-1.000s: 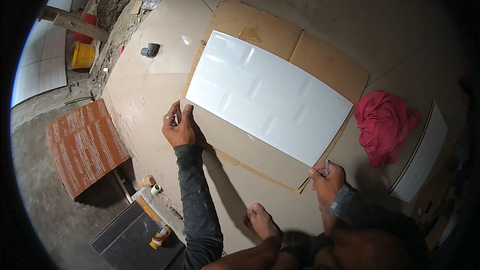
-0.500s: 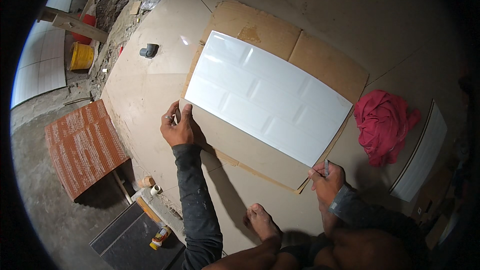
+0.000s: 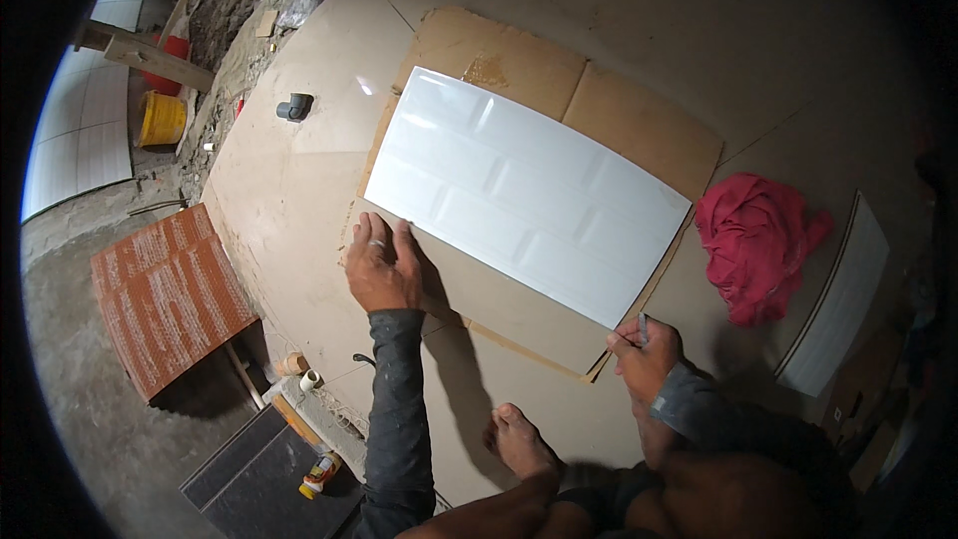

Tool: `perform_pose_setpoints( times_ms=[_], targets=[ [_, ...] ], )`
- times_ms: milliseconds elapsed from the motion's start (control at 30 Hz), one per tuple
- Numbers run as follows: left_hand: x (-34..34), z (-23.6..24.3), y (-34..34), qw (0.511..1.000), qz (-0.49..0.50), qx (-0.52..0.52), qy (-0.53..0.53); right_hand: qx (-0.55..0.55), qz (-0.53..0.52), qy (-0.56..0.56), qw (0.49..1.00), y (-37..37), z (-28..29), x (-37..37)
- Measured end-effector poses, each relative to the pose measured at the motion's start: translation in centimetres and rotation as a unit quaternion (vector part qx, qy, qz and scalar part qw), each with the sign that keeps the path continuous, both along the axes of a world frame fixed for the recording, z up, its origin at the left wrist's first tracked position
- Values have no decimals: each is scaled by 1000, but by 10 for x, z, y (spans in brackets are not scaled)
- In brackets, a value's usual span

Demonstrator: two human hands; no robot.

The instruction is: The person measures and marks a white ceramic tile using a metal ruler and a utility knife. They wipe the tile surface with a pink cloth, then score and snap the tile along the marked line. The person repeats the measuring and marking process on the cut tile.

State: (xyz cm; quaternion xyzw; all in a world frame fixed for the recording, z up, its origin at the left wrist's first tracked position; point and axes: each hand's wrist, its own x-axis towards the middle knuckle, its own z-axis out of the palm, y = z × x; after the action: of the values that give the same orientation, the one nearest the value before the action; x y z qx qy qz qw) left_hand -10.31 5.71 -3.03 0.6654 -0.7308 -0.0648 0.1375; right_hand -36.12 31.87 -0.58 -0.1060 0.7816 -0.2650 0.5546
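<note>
A white tile (image 3: 524, 195) with a raised brick pattern lies on brown cardboard (image 3: 634, 115), over a greyer beige sheet (image 3: 529, 319) that shows along its lower edge. My left hand (image 3: 384, 260) rests open on the sheet's left end, fingers spread a little, just below the tile's lower-left corner, with a ring on one finger. At the tile's lower-right corner, my right hand (image 3: 647, 354) grips a slim grey pen-like tool (image 3: 644, 329) against the sheet's edge. My bare feet and legs show along the bottom.
A crumpled pink cloth (image 3: 753, 245) and a white panel (image 3: 838, 299) lie right. Left are a grey pipe elbow (image 3: 294, 106), yellow bucket (image 3: 162, 118), red-brown tiles (image 3: 170, 299) and dark slabs (image 3: 249, 469) with a yellow bottle (image 3: 319, 474). Broken rubble (image 3: 230, 20) borders the floor's upper left.
My left hand has moved right and turned from gripping the sheet's left edge to lying on top of it. My right hand still holds the tool. The whole view has shifted slightly.
</note>
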Motion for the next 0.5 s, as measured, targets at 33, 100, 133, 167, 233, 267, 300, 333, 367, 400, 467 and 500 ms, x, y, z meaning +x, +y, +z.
perform_pose_setpoints(
  times_ms=[33, 100, 133, 167, 233, 267, 300, 333, 367, 400, 467, 500],
  targets=[
    [-2, 1, 6, 999, -25, 14, -44, -9, 7, 7, 1000, 0, -1, 1],
    [-6, 4, 13, 993, -60, 46, -93, -6, 6, 2, 1000, 1, -1, 1],
    [-7, 7, 15, 991, -70, 63, -97, 5, 0, -8, 1000, 1, -1, 1],
    [-9, 9, 17, 989, -78, 80, -101, 16, -6, -18, 1000, 0, 0, 0],
    [-13, 16, 22, 981, -86, 148, -88, 20, 1, -17, 1000, -1, 2, -1],
    [-15, 20, 26, 979, -93, 155, -95, 15, 0, -17, 1000, -1, 3, -2],
    [-18, 24, 31, 977, -100, 161, -102, 14, 13, -8, 1000, -2, 3, -2],
    [-22, 27, 36, 974, -108, 168, -107, 6, 19, -1, 1000, -2, 3, -1],
    [-26, 31, 42, 970, -111, 196, -96, 8, 23, 6, 1000, -3, 4, -1],
    [-31, 34, 49, 967, -120, 202, -99, 3, 11, 2, 1000, -3, 3, -1],
    [-41, 40, 65, 962, -136, 212, -104, 2, -16, -17, 1000, -2, 2, 1],
    [-47, 41, 74, 961, -133, 221, -99, 2, -6, -5, 1000, -1, 1, 1]
  ],
)
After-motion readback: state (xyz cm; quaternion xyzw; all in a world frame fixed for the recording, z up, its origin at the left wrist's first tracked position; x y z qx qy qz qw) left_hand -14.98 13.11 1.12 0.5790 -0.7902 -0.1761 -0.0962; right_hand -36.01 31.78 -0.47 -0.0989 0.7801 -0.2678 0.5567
